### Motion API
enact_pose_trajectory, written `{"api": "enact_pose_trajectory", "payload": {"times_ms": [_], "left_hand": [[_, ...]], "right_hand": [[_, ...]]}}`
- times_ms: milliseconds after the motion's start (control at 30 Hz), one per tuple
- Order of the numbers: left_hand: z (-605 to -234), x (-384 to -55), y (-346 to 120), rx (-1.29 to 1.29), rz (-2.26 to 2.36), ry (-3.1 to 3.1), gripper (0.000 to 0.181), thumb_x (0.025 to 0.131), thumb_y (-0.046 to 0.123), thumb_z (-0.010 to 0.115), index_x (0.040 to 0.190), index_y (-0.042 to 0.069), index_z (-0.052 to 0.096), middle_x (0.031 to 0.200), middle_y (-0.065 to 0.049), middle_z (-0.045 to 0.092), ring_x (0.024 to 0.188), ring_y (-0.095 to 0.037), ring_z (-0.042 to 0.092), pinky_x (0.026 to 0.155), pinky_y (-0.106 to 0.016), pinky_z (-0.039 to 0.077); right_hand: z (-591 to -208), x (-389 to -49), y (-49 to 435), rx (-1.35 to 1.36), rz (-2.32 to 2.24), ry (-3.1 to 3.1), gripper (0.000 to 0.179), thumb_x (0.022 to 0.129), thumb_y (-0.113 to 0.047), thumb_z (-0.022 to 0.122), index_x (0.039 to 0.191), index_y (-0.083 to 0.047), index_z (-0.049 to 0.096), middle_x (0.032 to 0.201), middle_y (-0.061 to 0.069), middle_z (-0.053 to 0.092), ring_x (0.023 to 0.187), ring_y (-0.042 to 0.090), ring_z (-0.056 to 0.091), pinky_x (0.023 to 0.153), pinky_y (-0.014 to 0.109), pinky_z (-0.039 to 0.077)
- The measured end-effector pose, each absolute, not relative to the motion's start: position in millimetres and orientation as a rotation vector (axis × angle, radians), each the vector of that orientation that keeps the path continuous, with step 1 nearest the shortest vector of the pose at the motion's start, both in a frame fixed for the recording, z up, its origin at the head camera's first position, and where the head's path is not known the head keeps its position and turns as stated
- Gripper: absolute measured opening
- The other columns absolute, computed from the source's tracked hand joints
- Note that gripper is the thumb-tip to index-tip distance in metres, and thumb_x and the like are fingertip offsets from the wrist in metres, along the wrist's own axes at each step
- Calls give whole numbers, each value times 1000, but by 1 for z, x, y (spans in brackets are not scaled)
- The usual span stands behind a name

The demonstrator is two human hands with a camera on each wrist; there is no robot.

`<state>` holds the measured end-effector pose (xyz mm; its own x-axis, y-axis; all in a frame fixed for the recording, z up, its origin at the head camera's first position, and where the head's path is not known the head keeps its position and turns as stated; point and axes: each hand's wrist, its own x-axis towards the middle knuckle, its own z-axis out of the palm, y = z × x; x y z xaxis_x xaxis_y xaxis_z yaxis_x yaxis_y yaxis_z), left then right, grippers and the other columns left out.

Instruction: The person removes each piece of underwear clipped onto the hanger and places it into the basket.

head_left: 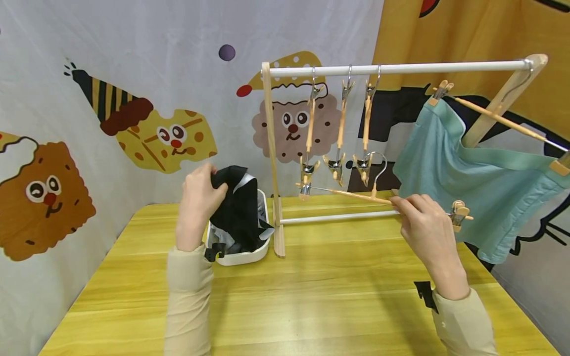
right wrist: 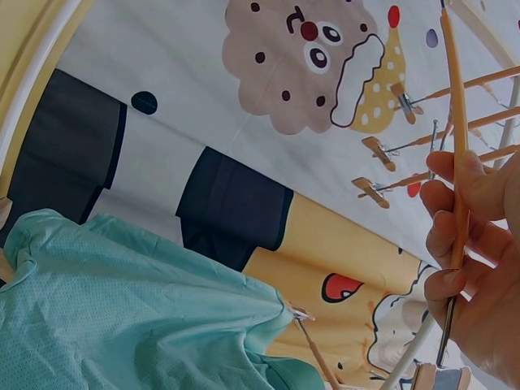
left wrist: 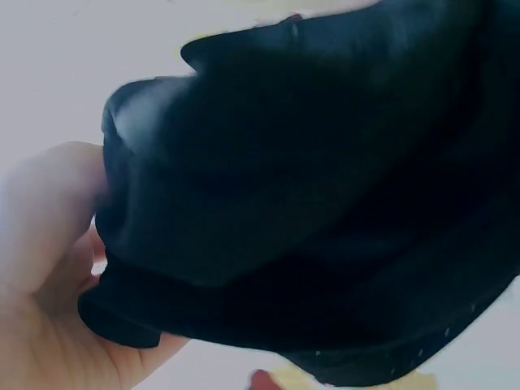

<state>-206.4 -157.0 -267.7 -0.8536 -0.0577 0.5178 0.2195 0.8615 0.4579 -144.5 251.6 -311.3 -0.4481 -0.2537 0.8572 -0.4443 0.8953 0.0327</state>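
My left hand (head_left: 201, 198) grips a piece of black cloth (head_left: 236, 212) by its upper edge, above a white basket (head_left: 242, 258) at the rack's left. In the left wrist view the black cloth (left wrist: 292, 195) fills most of the picture, and its full shape cannot be told. My right hand (head_left: 425, 227) holds a clip hanger (head_left: 352, 195) by its wooden bar, off the rail with its hook pointing up. The right wrist view shows the fingers curled round that bar (right wrist: 457, 122). No garment hangs from this hanger's clips.
A wood and white rack (head_left: 401, 68) stands on the yellow wood-grain table (head_left: 311, 296). Several clip hangers (head_left: 340, 118) hang at its left end. Teal shorts (head_left: 467, 173) hang from a clip hanger at the right end. A patterned curtain (head_left: 133, 39) is behind.
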Motion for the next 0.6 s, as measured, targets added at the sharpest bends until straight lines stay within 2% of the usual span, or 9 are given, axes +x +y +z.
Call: {"api": "enact_pose_trajectory", "payload": {"times_ms": [167,367,467,600], "left_hand": [[-297,-227,-160,-18,-632,-2588,26,85,10,60,106,-5,54,105,-27,58,96,-48,57,87,-54,47],[-329,-240,-155,-39,-549,-2814,36,83,6,54,115,-11,54,113,-34,54,103,-51,55,89,-56,46],[-342,-242,-150,-60,-512,-3030,49,88,11,53,130,-12,45,129,-37,45,115,-54,48,97,-58,42],[-365,-255,-141,-85,-447,-3275,59,95,17,51,143,-9,30,143,-37,31,131,-56,31,110,-62,27]], "right_hand": [[-313,-145,252,508,252,-2046,21,77,11,66,94,0,70,72,13,61,64,27,50,56,40,40],[-313,-147,251,514,261,-2040,21,77,11,66,93,-1,70,71,13,61,64,27,50,56,40,40],[-313,-147,251,515,260,-2041,21,77,12,66,93,0,70,71,13,61,63,27,50,56,40,41],[-313,-147,251,508,253,-2057,21,77,12,66,93,0,70,72,14,61,64,27,50,56,40,41]]}}
